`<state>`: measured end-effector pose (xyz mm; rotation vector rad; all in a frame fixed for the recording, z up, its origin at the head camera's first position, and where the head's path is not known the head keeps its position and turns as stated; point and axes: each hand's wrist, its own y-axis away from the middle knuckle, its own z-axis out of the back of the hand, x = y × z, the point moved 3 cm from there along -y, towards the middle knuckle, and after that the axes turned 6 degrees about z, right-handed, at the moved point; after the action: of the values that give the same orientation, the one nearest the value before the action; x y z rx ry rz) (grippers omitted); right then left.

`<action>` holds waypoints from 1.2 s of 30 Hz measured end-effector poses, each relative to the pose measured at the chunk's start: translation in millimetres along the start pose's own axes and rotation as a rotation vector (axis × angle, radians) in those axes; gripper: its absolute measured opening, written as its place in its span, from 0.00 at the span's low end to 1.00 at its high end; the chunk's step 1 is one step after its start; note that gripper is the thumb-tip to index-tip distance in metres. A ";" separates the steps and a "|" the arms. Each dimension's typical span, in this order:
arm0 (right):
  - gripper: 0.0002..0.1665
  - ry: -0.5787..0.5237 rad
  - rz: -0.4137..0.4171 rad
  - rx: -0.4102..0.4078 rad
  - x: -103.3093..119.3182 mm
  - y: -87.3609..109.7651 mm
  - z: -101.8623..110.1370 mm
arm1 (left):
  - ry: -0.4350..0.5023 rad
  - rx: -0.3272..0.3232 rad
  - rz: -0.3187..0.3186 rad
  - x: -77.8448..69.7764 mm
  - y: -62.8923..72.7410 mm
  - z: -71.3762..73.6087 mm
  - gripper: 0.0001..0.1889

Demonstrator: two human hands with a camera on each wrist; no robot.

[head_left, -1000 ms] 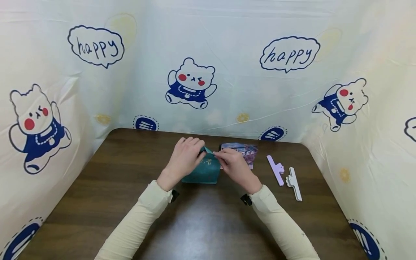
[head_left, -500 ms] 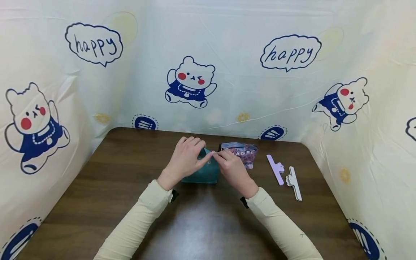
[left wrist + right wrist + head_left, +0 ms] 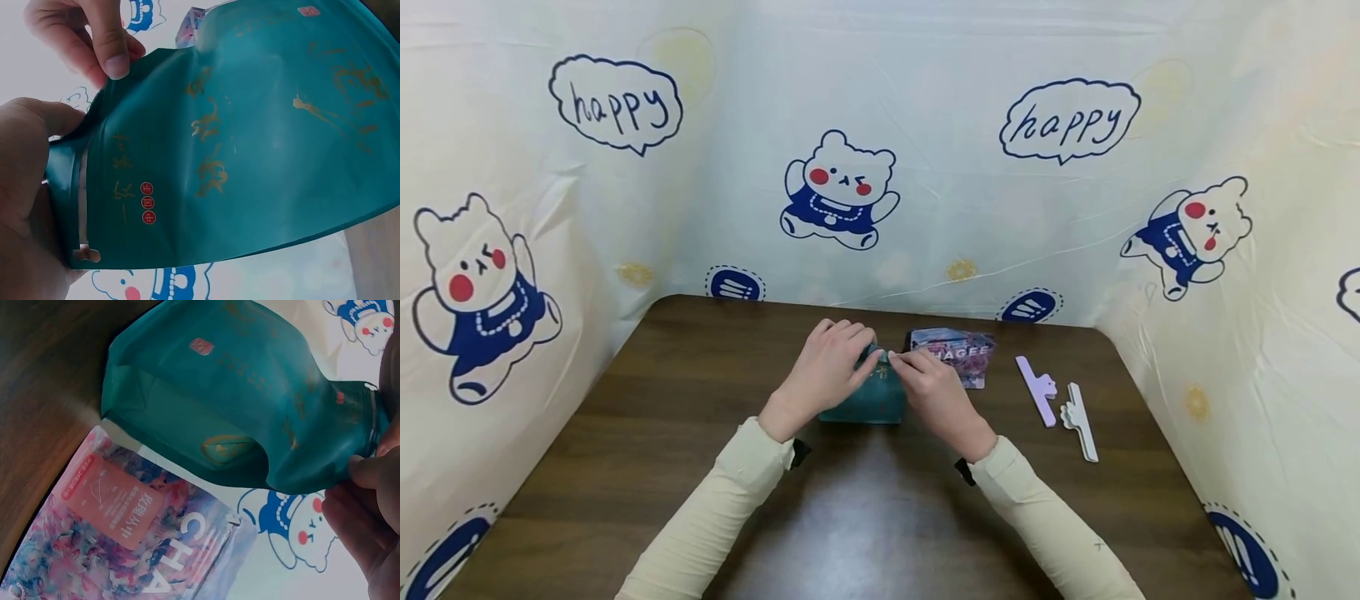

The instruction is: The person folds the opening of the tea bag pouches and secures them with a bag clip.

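Note:
A teal tea pouch [image 3: 867, 402] with gold writing stands on the table between the two hands, its top edge bent. My left hand [image 3: 829, 367] grips the left part of that top edge, thumb on the near side; the left wrist view shows the pouch [image 3: 250, 137] with a slit-like strip along its top. The right hand [image 3: 942, 396] pinches the top's right corner between thumb and fingers. In the right wrist view, right fingertips [image 3: 359, 469] lie at the pouch's top, by its seal line. Part of the top is hidden behind the hands.
A pink and blue patterned pouch [image 3: 966, 358] stands just behind the right hand. To the right, a purple bag clip [image 3: 1036, 392] and a white bag clip [image 3: 1079, 422] lie on the brown table [image 3: 625, 467]. A printed cloth [image 3: 955, 200] hangs around the table.
The right hand has shifted slightly left along the pouch's top, and the teal top flap between the hands looks lower and more bent. The left hand stays nearly in place.

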<state>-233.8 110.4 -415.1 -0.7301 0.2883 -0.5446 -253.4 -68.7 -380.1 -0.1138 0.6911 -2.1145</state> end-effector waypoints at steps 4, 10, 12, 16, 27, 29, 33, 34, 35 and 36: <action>0.21 -0.012 0.004 -0.056 -0.6 -1.8 -0.4 | 0.005 -0.009 -0.007 0.0 1.1 0.8 0.09; 0.22 0.030 0.034 -0.062 2.4 0.8 -5.5 | 0.011 -0.005 -0.017 0.1 3.1 0.1 0.08; 0.21 0.003 0.031 -0.052 1.8 1.5 -5.4 | 0.013 -0.002 -0.021 0.5 4.1 0.4 0.07; 0.17 -0.170 -0.045 -0.051 -4.5 0.2 -0.9 | 0.017 -0.007 -0.032 0.9 5.3 1.6 0.07; 0.05 -0.454 -0.233 -0.012 -26.8 -12.5 -5.0 | 0.020 -0.003 -0.055 -0.2 6.5 1.2 0.05; 0.04 -0.498 -0.265 -0.001 -29.7 -14.8 -6.2 | 0.026 -0.003 -0.059 -0.8 6.6 1.4 0.05; 0.06 -0.554 -0.331 0.054 -34.5 -19.4 -6.5 | 0.043 -0.008 -0.064 -1.4 5.6 0.9 0.04; 0.06 -0.561 -0.338 0.070 -35.2 -20.5 -6.3 | 0.045 -0.009 -0.064 -1.5 5.3 0.7 0.04; 0.06 -0.568 -0.345 0.087 -35.5 -21.9 -5.8 | 0.045 -0.012 -0.063 -1.4 5.0 0.4 0.04; 0.06 -0.574 -0.347 0.105 -36.1 -23.0 -6.2 | 0.043 -0.015 -0.060 -1.3 4.7 0.1 0.04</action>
<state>-274.7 113.1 -401.3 -0.8069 -0.4056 -0.6454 -249.2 -69.9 -382.3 -0.0989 0.7369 -2.1748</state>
